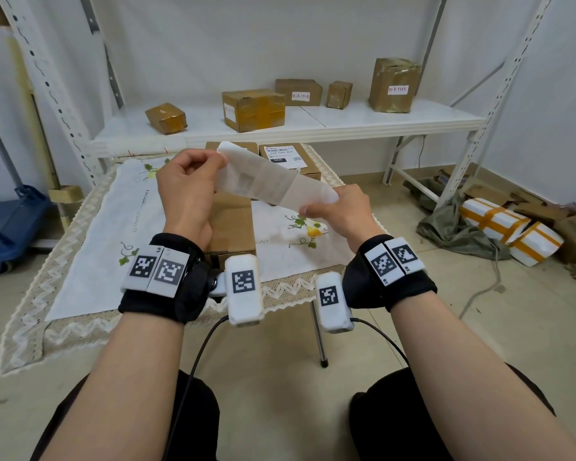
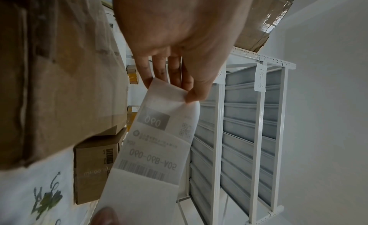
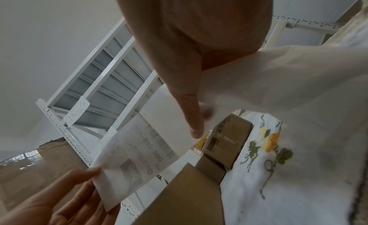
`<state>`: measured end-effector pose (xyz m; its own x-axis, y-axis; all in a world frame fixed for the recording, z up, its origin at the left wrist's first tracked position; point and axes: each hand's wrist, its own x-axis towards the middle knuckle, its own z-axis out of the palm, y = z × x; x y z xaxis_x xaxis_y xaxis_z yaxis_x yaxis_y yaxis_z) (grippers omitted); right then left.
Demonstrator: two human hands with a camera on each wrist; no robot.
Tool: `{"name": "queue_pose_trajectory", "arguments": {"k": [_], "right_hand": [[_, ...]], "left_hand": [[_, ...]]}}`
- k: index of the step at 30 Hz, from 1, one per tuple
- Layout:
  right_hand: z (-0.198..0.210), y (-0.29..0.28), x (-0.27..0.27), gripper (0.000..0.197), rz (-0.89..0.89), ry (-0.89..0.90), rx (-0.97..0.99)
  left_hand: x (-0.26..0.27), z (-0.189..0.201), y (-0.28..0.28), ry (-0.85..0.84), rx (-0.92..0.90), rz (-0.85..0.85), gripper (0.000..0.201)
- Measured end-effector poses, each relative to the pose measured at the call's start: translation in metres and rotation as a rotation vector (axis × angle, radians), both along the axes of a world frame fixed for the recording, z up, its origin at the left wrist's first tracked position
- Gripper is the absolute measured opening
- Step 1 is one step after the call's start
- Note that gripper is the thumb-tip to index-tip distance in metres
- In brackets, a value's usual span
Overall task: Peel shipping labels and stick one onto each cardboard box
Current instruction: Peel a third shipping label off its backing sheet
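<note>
- Shipping label strip (image 1: 273, 181), a long translucent white paper band with grey print showing through, is held stretched in the air above the plain brown cardboard box (image 1: 231, 224) on the cloth-covered bench (image 1: 90, 247).
- At its far left end the strip is pinched by the left hand (image 1: 185, 191), thumb curled against fingertips, as the left wrist view confirms.
- The strip is judged very light, thin and floppy; it would probably crease or curl onto itself if let slack, so it is best held by its bare end margins and kept taut.
- Just behind, a second brown cardboard box (image 1: 291, 158) is seen with a white printed label already on top.
- At the near right end the strip is clamped by the right hand (image 1: 341, 207), thumb over the paper's edge.
- Whether the label has begun to lift from its backing cannot be told.
</note>
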<state>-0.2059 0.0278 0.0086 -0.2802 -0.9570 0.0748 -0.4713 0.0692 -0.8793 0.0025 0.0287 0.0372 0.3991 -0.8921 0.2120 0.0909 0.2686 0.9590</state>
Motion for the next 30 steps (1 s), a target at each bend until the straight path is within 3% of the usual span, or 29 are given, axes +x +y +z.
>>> {"name": "queue_pose_trajectory", "arguments": {"k": [30], "right_hand": [[0.0037, -0.002, -0.0024, 0.025, -0.002, -0.02, -0.005]], "left_hand": [[0.001, 0.0036, 0.0016, 0.113, 0.027, 0.11, 0.019]]}}
